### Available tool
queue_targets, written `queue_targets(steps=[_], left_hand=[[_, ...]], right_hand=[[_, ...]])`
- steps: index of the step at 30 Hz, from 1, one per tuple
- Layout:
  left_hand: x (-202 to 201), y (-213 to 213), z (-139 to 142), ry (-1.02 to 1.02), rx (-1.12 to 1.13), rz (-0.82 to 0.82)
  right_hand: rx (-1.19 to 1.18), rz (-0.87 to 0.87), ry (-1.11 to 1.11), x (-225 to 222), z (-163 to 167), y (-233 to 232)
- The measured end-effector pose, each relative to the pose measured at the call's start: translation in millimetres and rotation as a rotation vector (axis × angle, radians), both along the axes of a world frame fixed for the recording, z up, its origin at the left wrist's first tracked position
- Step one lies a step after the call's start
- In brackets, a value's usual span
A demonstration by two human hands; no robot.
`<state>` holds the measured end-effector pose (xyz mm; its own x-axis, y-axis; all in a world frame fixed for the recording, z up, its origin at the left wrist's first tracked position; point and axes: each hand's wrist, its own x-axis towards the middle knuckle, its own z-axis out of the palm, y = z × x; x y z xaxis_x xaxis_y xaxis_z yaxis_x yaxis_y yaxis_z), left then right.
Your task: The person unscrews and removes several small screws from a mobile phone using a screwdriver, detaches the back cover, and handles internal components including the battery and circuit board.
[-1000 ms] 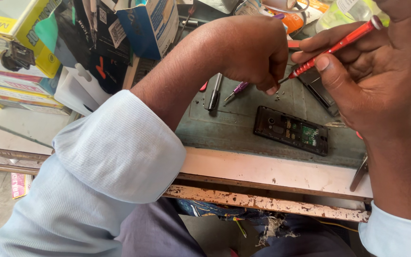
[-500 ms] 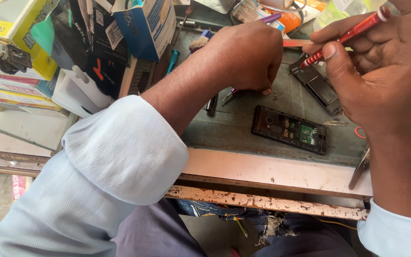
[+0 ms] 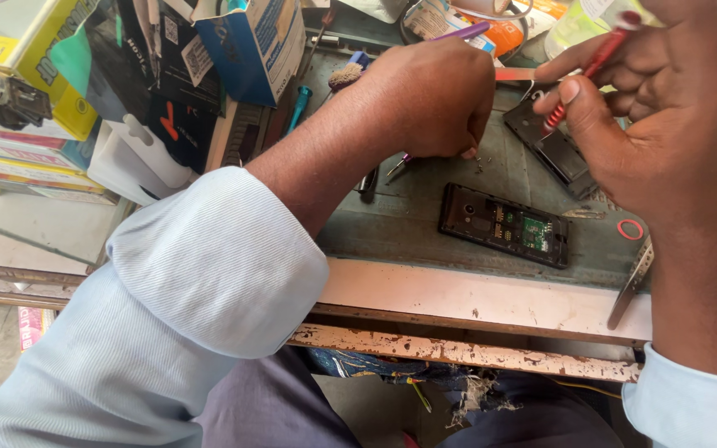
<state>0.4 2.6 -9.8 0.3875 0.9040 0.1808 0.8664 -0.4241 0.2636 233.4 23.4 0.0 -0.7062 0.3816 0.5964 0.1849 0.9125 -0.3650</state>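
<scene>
A slim red-handled screwdriver is pinched between thumb and fingers of the right hand, its tip set down on a dark flat phone cover lying on the grey-green bench. The left hand is curled shut, fingertips down on the bench beside tiny loose screws; what it grips cannot be told. An opened black phone body with a green circuit board lies just in front, untouched.

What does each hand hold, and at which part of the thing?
The right hand holds a red screwdriver by its handle. The left hand is curled over the bench; whether it holds anything cannot be told.
</scene>
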Motion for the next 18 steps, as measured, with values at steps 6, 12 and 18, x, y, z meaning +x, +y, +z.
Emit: queue_targets(steps=[6,12,18], left_hand=[[-2.3,-2.1,6.0,0.015,-0.006,0.052],[3.3,-8.7,9.7,0.077,-0.052,0.053],[4.7,-19.8,24.6,0.110,-0.189,-0.084]], right_hand=[[-0.001,-0.124,-0.120,-7.9,13.2,-4.8],[0.009,-0.478,-0.654,-1.8,12.8,8.9],[-0.007,-0.308,-0.521,5.5,12.1,16.3]])
